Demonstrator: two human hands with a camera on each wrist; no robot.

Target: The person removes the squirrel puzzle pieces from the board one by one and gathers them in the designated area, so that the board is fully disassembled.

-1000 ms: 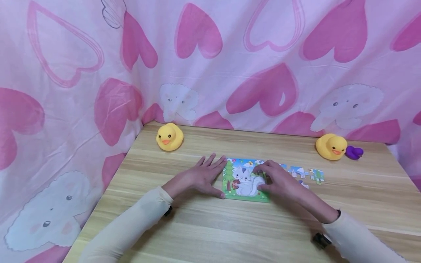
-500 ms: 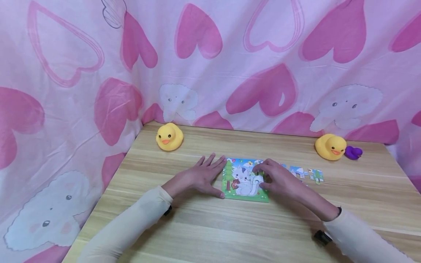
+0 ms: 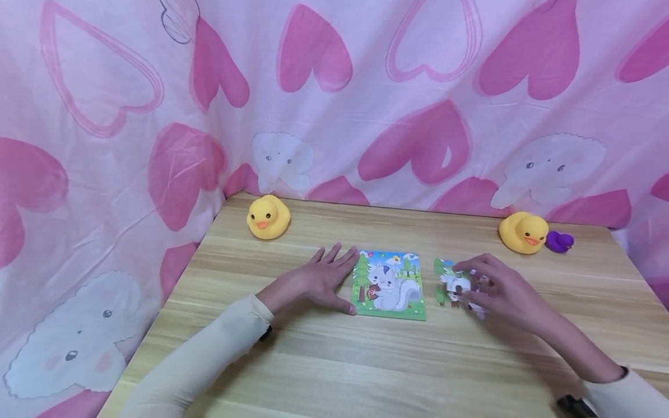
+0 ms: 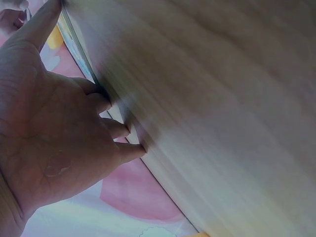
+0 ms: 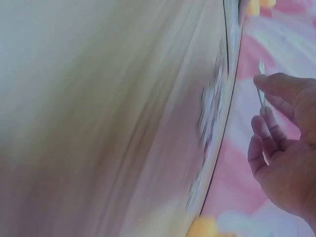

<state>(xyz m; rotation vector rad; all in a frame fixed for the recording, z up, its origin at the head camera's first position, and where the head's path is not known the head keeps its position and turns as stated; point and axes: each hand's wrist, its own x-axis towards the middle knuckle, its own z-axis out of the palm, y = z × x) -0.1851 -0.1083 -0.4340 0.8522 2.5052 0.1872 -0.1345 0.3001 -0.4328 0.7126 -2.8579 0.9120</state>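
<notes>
A flat square puzzle board (image 3: 387,287), printed with a pale squirrel holding an acorn, lies on the wooden table. My left hand (image 3: 324,280) has its fingers spread at the board's left side, thumb and index tips right at that edge; the left wrist view shows the fingertips down on the tabletop. To the right of the board, my right hand (image 3: 504,287) is held over the loose jigsaw pieces (image 3: 443,267). Between thumb and fingers it pinches a thin jigsaw piece (image 5: 261,91), seen edge-on in the right wrist view. The hand hides several loose pieces.
A yellow toy duck (image 3: 269,217) sits at the back left. Another yellow duck (image 3: 524,233) stands at the back right, with a small purple duck (image 3: 560,242) beside it. A pink heart-print curtain (image 3: 334,116) hangs behind the table's back edge.
My right hand has moved right, from over the board to over the loose pieces, uncovering the board's right side and carrying a jigsaw piece. My left hand stays in place.
</notes>
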